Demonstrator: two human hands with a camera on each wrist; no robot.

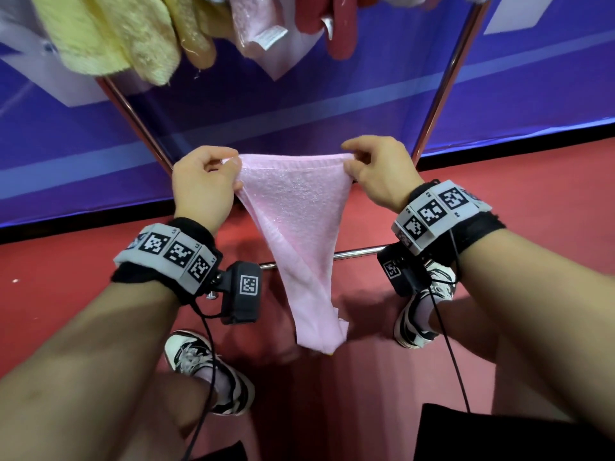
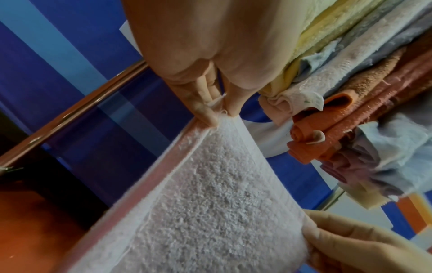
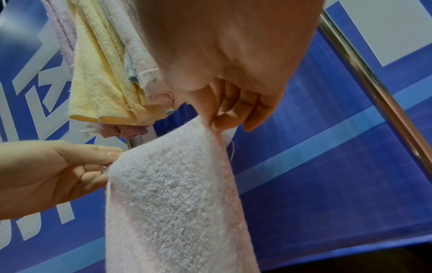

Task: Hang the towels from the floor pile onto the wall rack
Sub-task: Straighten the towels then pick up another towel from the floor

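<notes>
Towel, pale pink terry cloth [image 1: 301, 227], is held spread by its two top corners in front of the person, hanging down to a narrowed lower end above the red floor [image 1: 66, 261]. Its top hem is stretched level between both hands.

Left hand [image 1: 203, 184]: the left corner of the towel is pinched between thumb and curled fingers, as confirmed in the left wrist view, where the hem is gripped at the fingertips [image 2: 205, 114].

Right hand [image 1: 379, 171]: the right corner is pinched likewise, thumb against forefinger, with the remaining fingers curled; the pinch is seen close in the right wrist view.

Rack, polished metal tubing [image 1: 442, 91]: two slanted side tubes are seen behind the held towel, and a lower horizontal bar is crossed by the hanging cloth. The held towel is well below the rack's top and is not draped on it.

Hung towels: a pale yellow terry towel [image 1: 113, 38], a light pink towel with a white label [image 1: 256, 28] and a red towel [image 1: 339, 31] are draped at the top of the rack.

Backdrop: a blue banner with white lettering [image 1: 299, 104] is set behind the rack.

Also noted: black-and-white sneakers [image 1: 206, 371] on the floor, and wrist bands with square black-and-white markers [image 1: 173, 254].
</notes>
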